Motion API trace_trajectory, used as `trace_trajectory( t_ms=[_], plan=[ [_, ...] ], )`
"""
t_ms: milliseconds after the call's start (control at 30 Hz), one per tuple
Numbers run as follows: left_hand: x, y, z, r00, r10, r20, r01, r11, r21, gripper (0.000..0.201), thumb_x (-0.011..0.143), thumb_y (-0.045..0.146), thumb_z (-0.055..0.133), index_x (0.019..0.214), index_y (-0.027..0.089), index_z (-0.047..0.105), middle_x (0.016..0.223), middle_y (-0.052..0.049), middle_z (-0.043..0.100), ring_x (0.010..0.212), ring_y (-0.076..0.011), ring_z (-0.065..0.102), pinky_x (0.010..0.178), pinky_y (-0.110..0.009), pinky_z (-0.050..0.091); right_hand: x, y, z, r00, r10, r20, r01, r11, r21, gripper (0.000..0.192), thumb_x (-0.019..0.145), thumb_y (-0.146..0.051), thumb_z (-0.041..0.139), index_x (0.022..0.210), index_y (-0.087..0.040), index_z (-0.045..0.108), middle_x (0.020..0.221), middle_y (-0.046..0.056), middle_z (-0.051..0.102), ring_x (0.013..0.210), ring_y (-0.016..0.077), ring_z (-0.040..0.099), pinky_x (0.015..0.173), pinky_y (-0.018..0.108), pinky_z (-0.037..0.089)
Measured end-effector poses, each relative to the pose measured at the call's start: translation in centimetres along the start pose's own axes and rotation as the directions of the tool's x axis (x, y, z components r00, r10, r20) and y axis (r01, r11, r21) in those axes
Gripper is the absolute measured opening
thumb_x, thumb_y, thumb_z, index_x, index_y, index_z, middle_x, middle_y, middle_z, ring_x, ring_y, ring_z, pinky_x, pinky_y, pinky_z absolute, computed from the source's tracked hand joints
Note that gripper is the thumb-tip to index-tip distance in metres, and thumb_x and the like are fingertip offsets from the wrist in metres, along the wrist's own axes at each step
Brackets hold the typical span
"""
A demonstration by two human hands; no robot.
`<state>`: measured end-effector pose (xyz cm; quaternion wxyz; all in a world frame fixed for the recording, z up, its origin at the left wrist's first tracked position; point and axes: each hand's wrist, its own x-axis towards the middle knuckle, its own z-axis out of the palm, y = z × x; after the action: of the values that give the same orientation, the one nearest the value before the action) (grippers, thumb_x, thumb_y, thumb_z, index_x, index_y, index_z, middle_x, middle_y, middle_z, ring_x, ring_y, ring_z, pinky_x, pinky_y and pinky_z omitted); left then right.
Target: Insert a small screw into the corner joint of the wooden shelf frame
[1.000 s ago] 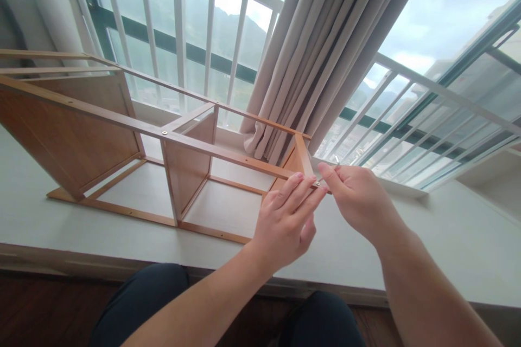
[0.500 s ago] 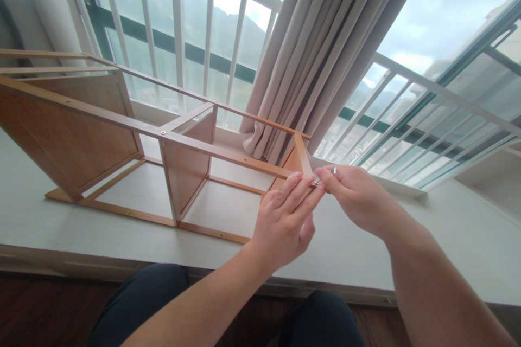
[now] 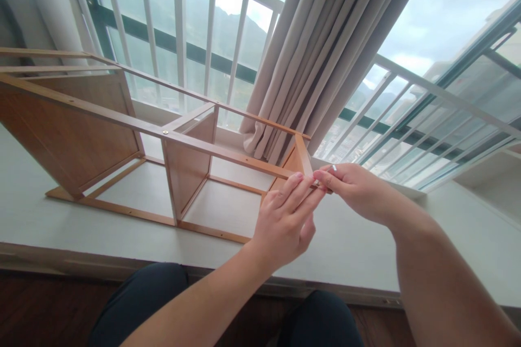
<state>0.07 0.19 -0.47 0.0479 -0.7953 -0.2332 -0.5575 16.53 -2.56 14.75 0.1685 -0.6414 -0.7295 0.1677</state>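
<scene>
A wooden shelf frame [image 3: 122, 135] is lying on its side on the white window ledge [image 3: 366, 249], with its open bays facing the camera. The left hand [image 3: 285, 222] is reaching up to the frame's near right corner, its fingers [image 3: 303, 190] pressing flat against the end of the front rail. The right hand [image 3: 358, 190] is meeting it at the same corner, pinching a small metal tool [image 3: 334, 168] whose silver tip is showing above the thumb. Behind the corner a beige curtain [image 3: 325, 49] is hanging against the white window railing [image 3: 211, 27]. The person's dark-clad knees [image 3: 146, 298] are showing at the bottom edge.
</scene>
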Motion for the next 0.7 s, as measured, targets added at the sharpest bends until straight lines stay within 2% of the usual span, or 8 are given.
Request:
trace_trajectory(
  t_ms=[133, 267, 333, 500, 700],
  plan=[
    [0.0, 0.0, 0.1, 1.000, -0.002, 0.001, 0.002, 1.000, -0.007, 0.055, 0.101, 0.021, 0.053, 0.155, 0.023, 0.057, 0.160, -0.005, 0.059, 0.155, -0.0248, 0.047, 0.114, -0.039, 0.048, -0.3, 0.1, 0.3, 0.996, -0.014, -0.089, 0.006, 0.996, -0.087, 0.054, 0.104, -0.063, 0.048, 0.072, -0.022, 0.058, 0.069, 0.001, 0.061, 0.067, 0.0177, 0.054, 0.064, 0.031, 0.040],
    [-0.1, 0.0, 0.1, 1.000, -0.009, 0.007, 0.010, 1.000, -0.010, 0.056, 0.100, 0.020, 0.053, 0.156, 0.023, 0.056, 0.160, -0.006, 0.060, 0.156, -0.0255, 0.046, 0.115, -0.040, 0.047, -0.7, 0.5, 0.9, 0.981, -0.012, -0.194, 0.002, 0.999, -0.052, 0.034, 0.103, -0.057, 0.056, 0.097, -0.024, 0.058, 0.066, -0.005, 0.056, 0.062, 0.0155, 0.051, 0.062, 0.029, 0.039],
    [-0.1, 0.0, 0.1, 1.000, -0.010, 0.016, 0.010, 1.000, -0.010, 0.057, 0.100, 0.020, 0.053, 0.157, 0.023, 0.055, 0.160, -0.006, 0.059, 0.156, -0.0260, 0.046, 0.115, -0.040, 0.048, -0.8, 0.8, 1.1, 0.975, -0.032, -0.220, 0.032, 0.999, -0.006, 0.030, 0.103, -0.054, 0.059, 0.109, -0.025, 0.057, 0.066, -0.008, 0.052, 0.060, 0.0146, 0.050, 0.061, 0.028, 0.040],
    [-0.1, -0.1, 0.1, 1.000, 0.004, 0.004, -0.004, 1.000, -0.009, 0.056, 0.101, 0.021, 0.052, 0.157, 0.022, 0.055, 0.159, -0.006, 0.060, 0.156, -0.0261, 0.046, 0.116, -0.040, 0.047, -1.2, 1.0, 1.1, 0.972, -0.098, -0.215, 0.114, 0.991, 0.064, 0.040, 0.100, -0.056, 0.067, 0.124, -0.026, 0.057, 0.071, -0.008, 0.046, 0.061, 0.0131, 0.046, 0.060, 0.026, 0.041],
    [-0.1, -0.1, 0.2, 1.000, -0.005, 0.020, 0.005, 1.000, -0.019, 0.056, 0.101, 0.021, 0.052, 0.157, 0.024, 0.055, 0.160, -0.006, 0.059, 0.156, -0.0261, 0.046, 0.117, -0.041, 0.047, -2.0, 0.9, 0.2, 0.965, -0.168, -0.202, 0.192, 0.976, 0.102, 0.046, 0.098, -0.054, 0.072, 0.133, -0.027, 0.062, 0.084, -0.001, 0.062, 0.075, 0.0165, 0.059, 0.064, 0.027, 0.048]
  ],
)
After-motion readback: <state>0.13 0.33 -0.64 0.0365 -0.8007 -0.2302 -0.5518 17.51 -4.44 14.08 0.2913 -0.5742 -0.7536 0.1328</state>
